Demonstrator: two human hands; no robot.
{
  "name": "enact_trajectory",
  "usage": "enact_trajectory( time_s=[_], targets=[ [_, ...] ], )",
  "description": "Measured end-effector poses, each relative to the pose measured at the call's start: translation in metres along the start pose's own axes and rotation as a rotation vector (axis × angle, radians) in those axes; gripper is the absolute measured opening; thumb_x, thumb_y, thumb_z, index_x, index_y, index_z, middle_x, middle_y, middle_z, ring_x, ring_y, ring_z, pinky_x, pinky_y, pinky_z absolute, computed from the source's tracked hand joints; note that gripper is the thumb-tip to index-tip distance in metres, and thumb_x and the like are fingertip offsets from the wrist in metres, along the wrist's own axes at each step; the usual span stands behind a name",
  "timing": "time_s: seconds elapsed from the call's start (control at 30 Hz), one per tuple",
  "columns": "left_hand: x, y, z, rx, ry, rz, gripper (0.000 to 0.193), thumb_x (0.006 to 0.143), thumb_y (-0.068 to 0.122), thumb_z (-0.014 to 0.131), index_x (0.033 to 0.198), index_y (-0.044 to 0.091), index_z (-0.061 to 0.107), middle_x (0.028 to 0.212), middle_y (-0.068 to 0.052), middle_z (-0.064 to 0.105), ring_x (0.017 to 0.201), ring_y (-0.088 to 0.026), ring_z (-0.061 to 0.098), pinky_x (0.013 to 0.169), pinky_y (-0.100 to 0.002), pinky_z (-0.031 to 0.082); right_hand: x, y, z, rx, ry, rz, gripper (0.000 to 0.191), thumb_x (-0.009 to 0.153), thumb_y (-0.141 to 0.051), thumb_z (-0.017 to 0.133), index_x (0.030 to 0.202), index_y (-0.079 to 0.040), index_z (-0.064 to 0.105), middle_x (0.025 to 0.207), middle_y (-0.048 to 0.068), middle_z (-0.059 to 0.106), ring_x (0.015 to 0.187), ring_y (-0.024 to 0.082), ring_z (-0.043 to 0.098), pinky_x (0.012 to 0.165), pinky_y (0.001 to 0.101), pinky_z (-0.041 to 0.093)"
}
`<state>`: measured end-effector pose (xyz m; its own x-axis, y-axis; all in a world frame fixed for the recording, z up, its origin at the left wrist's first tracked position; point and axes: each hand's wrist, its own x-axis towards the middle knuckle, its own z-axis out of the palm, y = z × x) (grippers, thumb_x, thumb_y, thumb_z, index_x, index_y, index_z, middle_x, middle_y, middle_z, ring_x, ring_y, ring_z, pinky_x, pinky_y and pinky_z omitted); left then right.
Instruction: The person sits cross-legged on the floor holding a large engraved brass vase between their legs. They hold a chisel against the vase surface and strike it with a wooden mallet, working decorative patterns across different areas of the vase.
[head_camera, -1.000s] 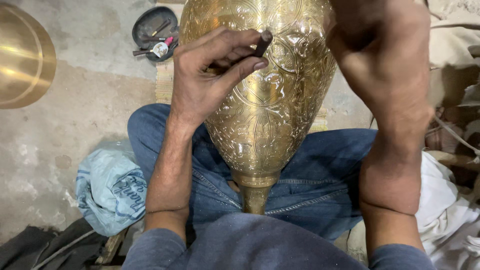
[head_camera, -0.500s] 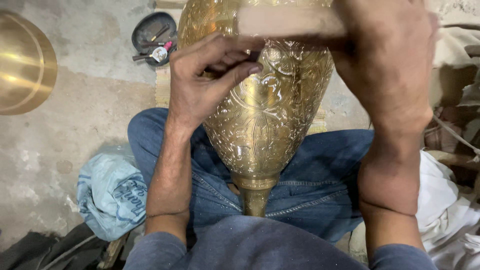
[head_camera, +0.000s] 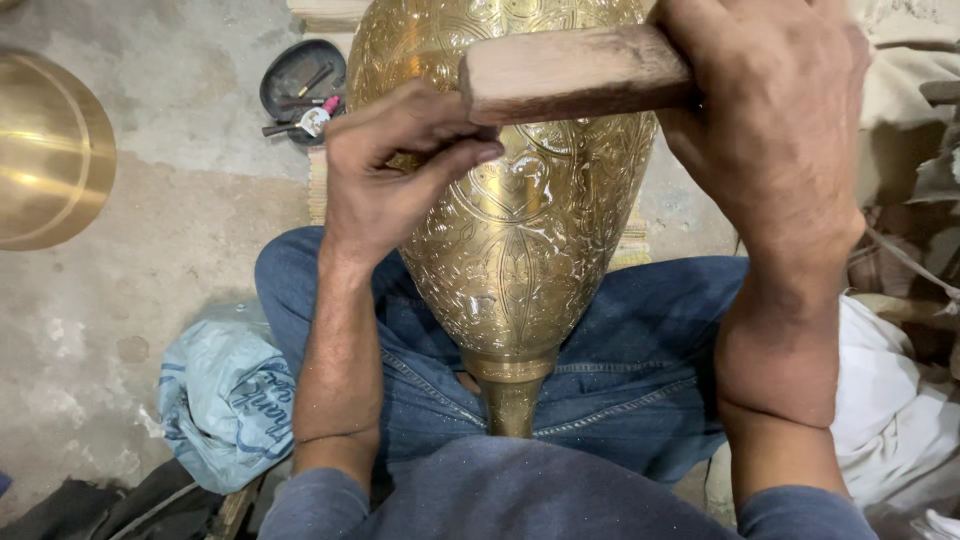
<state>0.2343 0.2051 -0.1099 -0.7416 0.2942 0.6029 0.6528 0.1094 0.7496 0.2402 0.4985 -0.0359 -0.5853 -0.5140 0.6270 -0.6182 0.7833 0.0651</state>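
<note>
Brass fills the middle of the view: an engraved brass vase (head_camera: 510, 230) lies across the person's lap on blue jeans (head_camera: 640, 370), its narrow neck pointing toward the body and its broad belly running away toward the floor. The left hand (head_camera: 395, 170) rests on the vase's upper flank, its fingers (head_camera: 455, 160) bunched tightly together and pinching what seems to be a small chisel or punch, though the tool is hidden under the mallet head. The right hand (head_camera: 770, 130) is wrapped in a closed fist around the handle of a wooden mallet (head_camera: 575, 72), whose block-shaped head sits just above the left fingertips, touching or nearly so.

The step in hand looks like chasing the pattern, at the moment of a strike. The next blow would call for a steady punch on the line of the ornament and a short, measured lift of the mallet.

A second ago the dark tool tip showed between the left fingers and no mallet was in view; half a second ago the mallet was higher and blurred. Now it is down over the fingers.

Left of the knee lies a pale blue bag (head_camera: 230, 400). Farther off, on the concrete floor (head_camera: 170, 230), sit a brass bowl (head_camera: 45, 150) and a dark dish of small tools (head_camera: 302, 85).
</note>
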Motion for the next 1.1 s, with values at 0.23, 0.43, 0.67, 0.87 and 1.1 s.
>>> enact_trajectory(
  time_s=[0.23, 0.43, 0.67, 0.87, 1.1],
  targets=[
    [-0.010, -0.096, -0.065, 0.104, 0.759, -0.036, 0.007, 0.109, 0.012, 0.066, 0.114, 0.007, 0.068, 0.097, -0.008, 0.075, 0.090, -0.017, 0.076, 0.083, -0.034, 0.068, -0.024, 0.054, 0.059, 0.723, 0.017, 0.577, 0.023, 0.101, -0.011, 0.075, 0.090, -0.002, 0.056, 0.082, 0.007, 0.062, 0.068, 0.016, 0.065, 0.062, 0.0289, 0.055],
    [-0.022, -0.173, -0.043, -0.214, 0.609, -0.648, 0.036, 0.101, 0.016, 0.072, 0.132, 0.008, 0.056, 0.122, -0.012, 0.065, 0.107, -0.020, 0.069, 0.091, -0.042, 0.063, -0.041, 0.084, 0.120, 1.297, -0.168, 1.077, 0.037, 0.101, -0.035, 0.076, 0.121, -0.006, 0.066, 0.084, 0.000, 0.064, 0.059, 0.006, 0.063, 0.052, 0.0210, 0.055],
    [-0.015, -0.157, -0.035, -0.608, 0.300, -0.996, 0.054, 0.103, 0.035, 0.056, 0.149, 0.010, 0.043, 0.131, -0.014, 0.067, 0.107, -0.027, 0.074, 0.080, -0.043, 0.069, -0.053, 0.097, 0.144, 1.313, -0.233, 1.114, 0.050, 0.105, -0.045, 0.072, 0.116, 0.002, 0.062, 0.081, -0.001, 0.062, 0.059, 0.004, 0.058, 0.051, 0.0185, 0.051],
    [-0.015, -0.143, -0.034, -0.596, 0.390, -0.934, 0.044, 0.106, 0.028, 0.056, 0.140, 0.000, 0.057, 0.120, -0.015, 0.070, 0.095, -0.023, 0.074, 0.069, -0.036, 0.068, -0.046, 0.083, 0.137, 1.304, -0.227, 1.189, 0.059, 0.103, -0.046, 0.073, 0.130, 0.003, 0.052, 0.089, 0.001, 0.059, 0.063, 0.005, 0.056, 0.054, 0.0214, 0.051],
    [-0.018, -0.152, -0.049, -0.302, 0.428, -0.850, 0.016, 0.102, 0.010, 0.055, 0.108, 0.003, 0.068, 0.091, -0.009, 0.073, 0.071, -0.016, 0.069, 0.059, -0.028, 0.056, -0.029, 0.073, 0.141, 1.305, -0.328, 1.227, 0.091, 0.096, -0.058, 0.063, 0.154, 0.006, 0.032, 0.151, 0.026, 0.049, 0.137, 0.030, 0.055, 0.109, 0.0441, 0.044]
  ],
)
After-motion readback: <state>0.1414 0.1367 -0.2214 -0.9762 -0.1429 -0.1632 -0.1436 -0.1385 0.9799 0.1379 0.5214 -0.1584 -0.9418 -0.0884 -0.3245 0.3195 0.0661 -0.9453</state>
